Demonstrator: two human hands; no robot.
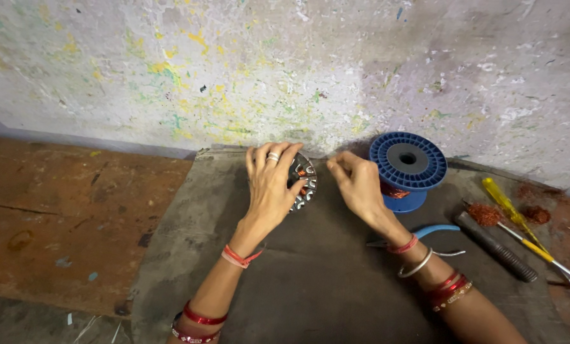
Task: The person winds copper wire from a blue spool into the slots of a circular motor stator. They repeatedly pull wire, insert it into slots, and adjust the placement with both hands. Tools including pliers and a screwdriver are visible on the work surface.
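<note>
Both hands forward, left hand (271, 185) fingers spread, right hand (359, 185) fingers pinched.

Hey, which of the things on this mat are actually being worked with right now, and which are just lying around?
In use:
left hand gripping the round metal stator
right hand pinched beside it
blue wire spool, just behind the right hand

Lying about:
blue-handled pliers
yellow screwdrivers
dark rod tool
copper scraps

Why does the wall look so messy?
The wall is splattered with yellow, green and white paint flecks, and it is worn in patches. Small tangles of copper wire lie loose by the screwdrivers. Nothing else stands out.
</note>
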